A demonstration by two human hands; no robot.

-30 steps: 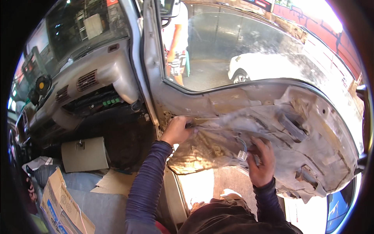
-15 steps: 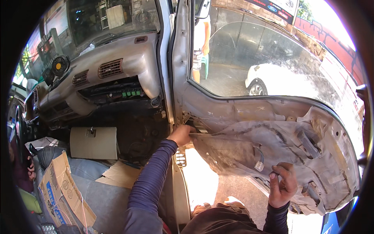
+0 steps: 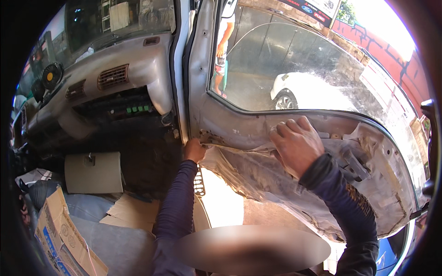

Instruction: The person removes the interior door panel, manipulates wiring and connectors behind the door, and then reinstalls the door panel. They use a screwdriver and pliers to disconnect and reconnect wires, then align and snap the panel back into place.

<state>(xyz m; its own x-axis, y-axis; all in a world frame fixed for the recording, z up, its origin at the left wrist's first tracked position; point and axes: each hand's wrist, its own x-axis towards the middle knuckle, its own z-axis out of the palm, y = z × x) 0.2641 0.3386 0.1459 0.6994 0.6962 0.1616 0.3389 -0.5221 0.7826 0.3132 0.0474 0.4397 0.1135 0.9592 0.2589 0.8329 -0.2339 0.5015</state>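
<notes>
A thin, dirty grey plastic sheet [image 3: 248, 172] lies over the inner side of a bare vehicle door [image 3: 251, 122]. At the sheet's end by the hinge, my left hand [image 3: 194, 150] pinches its edge, with the sheet drawn taut to the right. My right hand [image 3: 299, 146] rests at the sheet's upper edge below the window [image 3: 258, 50]. Its fingers are curled, and the thumb meets the sheet there. The palm and the part under the fingers are hidden. Beyond this hand, the sheet hangs creased around an opening in the door.
To the left are a dashboard [image 3: 133, 71] with an open cavity, a loose beige glove box lid [image 3: 92, 172] and a torn cardboard box [image 3: 69, 237] on the grey seat [image 3: 115, 244]. A person [image 3: 222, 46] and a white car [image 3: 304, 89] show through the window.
My right hand has moved up and left, from the lower part of the sheet to its upper edge. My left hand keeps the hinge-side edge. The view has shifted to the right.
</notes>
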